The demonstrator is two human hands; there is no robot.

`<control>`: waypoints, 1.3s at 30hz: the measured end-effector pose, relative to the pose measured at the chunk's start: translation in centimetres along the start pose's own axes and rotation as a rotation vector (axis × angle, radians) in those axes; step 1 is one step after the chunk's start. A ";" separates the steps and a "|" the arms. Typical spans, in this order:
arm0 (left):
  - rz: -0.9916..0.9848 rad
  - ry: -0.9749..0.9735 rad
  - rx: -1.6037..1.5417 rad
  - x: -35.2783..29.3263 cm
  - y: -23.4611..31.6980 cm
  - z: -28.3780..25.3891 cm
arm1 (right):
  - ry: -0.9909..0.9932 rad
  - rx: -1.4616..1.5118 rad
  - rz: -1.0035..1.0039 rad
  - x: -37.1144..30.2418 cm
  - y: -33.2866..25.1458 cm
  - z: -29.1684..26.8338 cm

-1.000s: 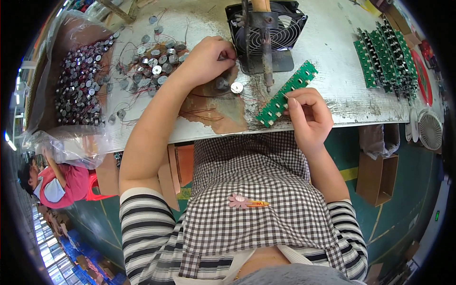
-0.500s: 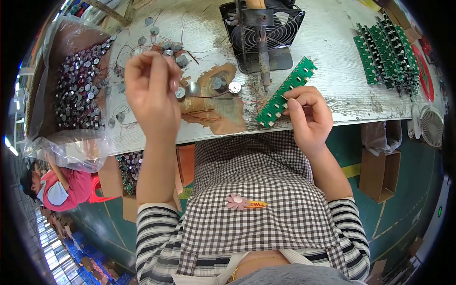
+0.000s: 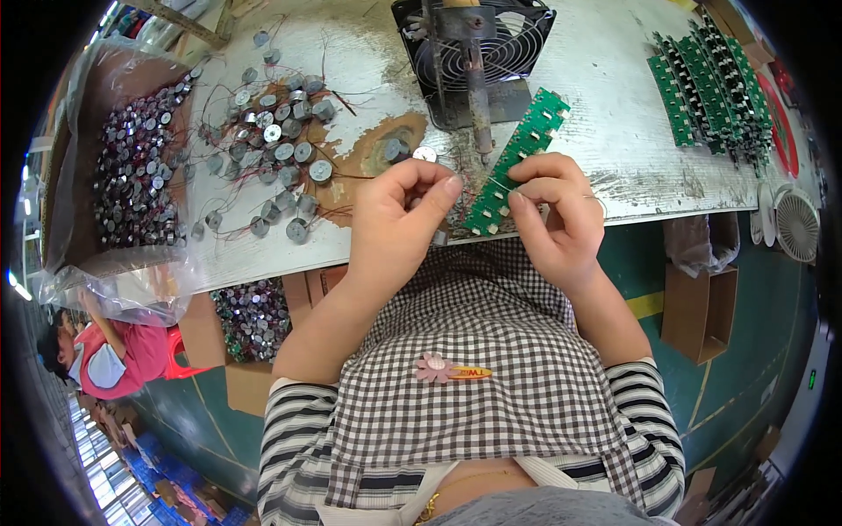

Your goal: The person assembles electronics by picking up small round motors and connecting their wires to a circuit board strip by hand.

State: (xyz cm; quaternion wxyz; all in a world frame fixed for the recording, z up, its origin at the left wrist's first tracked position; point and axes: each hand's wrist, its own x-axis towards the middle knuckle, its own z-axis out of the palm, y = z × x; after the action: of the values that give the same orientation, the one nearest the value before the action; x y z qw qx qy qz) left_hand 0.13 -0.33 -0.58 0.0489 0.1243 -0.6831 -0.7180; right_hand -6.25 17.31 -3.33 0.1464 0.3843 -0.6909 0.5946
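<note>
A green circuit board (image 3: 529, 136) is set slantwise on the worn white table (image 3: 605, 88), on the near side of the black fan (image 3: 513, 39), its upper end toward the fan's right and its lower end toward the table edge; the angle was probably chosen so that its contacts are within easy reach of both hands. By the right hand (image 3: 566, 219), nearer than the fan, a thin pale strand (image 3: 498, 182) is pinched between thumb and fingers above the board, seemingly for fine aim; whether the board is also gripped cannot be told. The thumb and forefinger of the left hand (image 3: 390, 223), also nearer than the fan, are pressed together, apparently on a fine lead, too small to be certain. Small metal cylinders (image 3: 320, 170) with wires are spread left of the fan, likely for quick picking, while more boards (image 3: 715, 96) are stacked to its right.
</note>
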 end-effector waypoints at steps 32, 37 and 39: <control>0.075 -0.038 -0.017 1.4 0.8 1.7 | 0.026 -0.018 -0.006 0.7 -0.3 0.4; 0.092 0.000 -0.004 1.3 1.2 2.0 | 0.032 -0.039 -0.075 1.2 -0.1 0.3; 0.071 -0.006 0.009 1.1 1.0 1.9 | 0.038 -0.026 -0.057 0.7 -0.1 0.4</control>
State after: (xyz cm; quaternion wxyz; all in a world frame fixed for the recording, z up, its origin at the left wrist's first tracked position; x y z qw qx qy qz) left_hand -1.49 1.15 0.39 0.0720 0.0980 -0.6905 -0.7130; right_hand -6.48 16.66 -2.89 0.1816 0.3907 -0.6844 0.5882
